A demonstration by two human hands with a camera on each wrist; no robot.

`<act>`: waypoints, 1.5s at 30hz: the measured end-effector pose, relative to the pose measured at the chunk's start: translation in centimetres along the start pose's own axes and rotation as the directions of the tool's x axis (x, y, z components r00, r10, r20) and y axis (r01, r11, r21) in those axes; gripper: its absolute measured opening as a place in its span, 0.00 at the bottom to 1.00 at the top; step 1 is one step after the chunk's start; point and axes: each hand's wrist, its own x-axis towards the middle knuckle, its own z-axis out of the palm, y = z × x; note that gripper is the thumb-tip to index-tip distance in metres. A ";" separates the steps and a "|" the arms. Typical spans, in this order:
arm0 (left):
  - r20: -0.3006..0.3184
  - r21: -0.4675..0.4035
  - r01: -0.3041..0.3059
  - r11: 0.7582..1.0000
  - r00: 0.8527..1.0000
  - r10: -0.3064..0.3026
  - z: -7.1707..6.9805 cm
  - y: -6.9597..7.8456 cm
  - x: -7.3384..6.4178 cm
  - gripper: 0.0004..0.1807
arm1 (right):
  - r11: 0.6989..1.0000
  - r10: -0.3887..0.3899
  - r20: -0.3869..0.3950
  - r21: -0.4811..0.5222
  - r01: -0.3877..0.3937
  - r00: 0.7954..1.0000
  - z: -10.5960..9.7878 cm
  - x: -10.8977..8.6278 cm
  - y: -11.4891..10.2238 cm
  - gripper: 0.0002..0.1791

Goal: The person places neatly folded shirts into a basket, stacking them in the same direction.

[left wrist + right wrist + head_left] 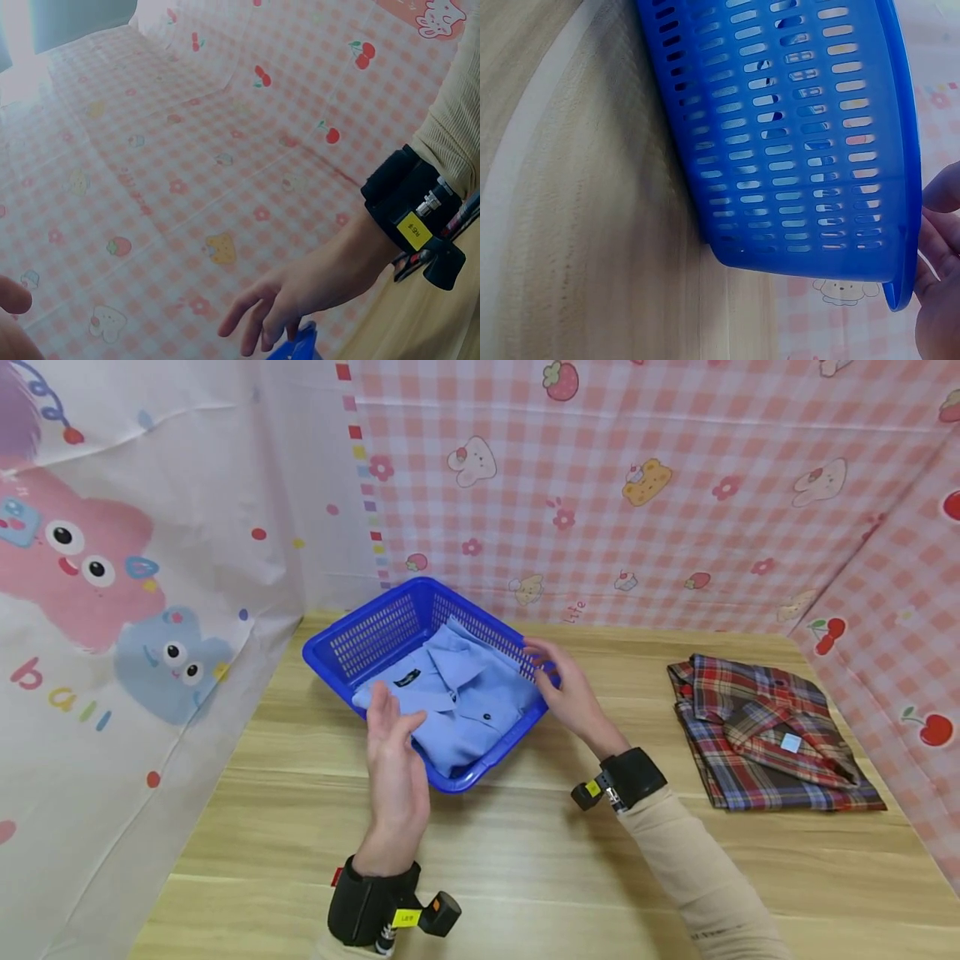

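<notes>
The blue basket (375,645) sits on the tabletop (525,868), left of centre in the head view. I judge it light and stiff, its folded shirt (442,728) soft; I'd hold opposite rims. My left hand (395,768) is empty, fingers extended; my right hand (568,695) loosely meets the right rim, not visibly gripping.

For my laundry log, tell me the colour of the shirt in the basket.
Light blue; the head view shows the shirt best.

Beige sleeves (697,860), right one ribbed; black wristbands (636,777) with metal fittings (430,203), yellow labels (407,917), stubby black cameras (440,914); red tab (337,877) on left band.
</notes>
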 end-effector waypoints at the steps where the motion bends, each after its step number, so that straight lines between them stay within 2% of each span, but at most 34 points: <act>1: 0.011 0.001 -0.001 1.000 1.000 0.001 0.1 0.0 -0.1 0.45 | 1.000 0.002 -0.007 0.010 -0.002 1.000 0.0 -0.1 0.0 0.27; 11: 0.081 0.063 -0.021 0.998 0.997 0.016 0.5 -0.9 -0.9 0.44 | 1.000 -0.026 -0.069 0.012 0.027 0.997 -0.4 -1.4 0.2 0.26; 20: 0.153 0.156 -0.116 0.981 0.984 0.092 0.9 -1.8 -1.8 0.45 | 0.996 -0.052 -0.146 0.058 0.061 0.988 -0.5 -2.2 0.5 0.26; 29: 0.183 0.202 -0.156 0.967 0.976 0.120 0.9 -2.3 -2.1 0.44 | 0.996 -0.066 -0.152 0.041 0.073 0.986 -0.9 -3.5 -3.1 0.23; 35: 0.212 0.245 -0.225 0.943 0.961 0.175 0.9 -2.7 -2.4 0.43 | 0.994 -0.085 -0.180 0.054 0.096 0.980 -1.0 -4.3 -3.1 0.23; 40: 0.241 0.309 -0.289 0.906 0.945 0.220 0.9 -3.3 -2.7 0.41 | 0.991 -0.085 -0.210 0.086 0.105 0.974 -1.0 -5.0 -2.6 0.24; 42: 0.266 0.339 -0.321 0.884 0.934 0.237 0.9 -3.5 -2.8 0.40 | 0.990 -0.080 -0.219 0.097 0.104 0.972 -1.1 -5.2 -2.5 0.24; 45: 0.317 0.373 -0.379 0.847 0.910 0.267 0.9 -3.8 -3.0 0.38 | 0.989 -0.072 -0.227 0.112 0.099 0.971 -1.3 -5.5 -2.4 0.24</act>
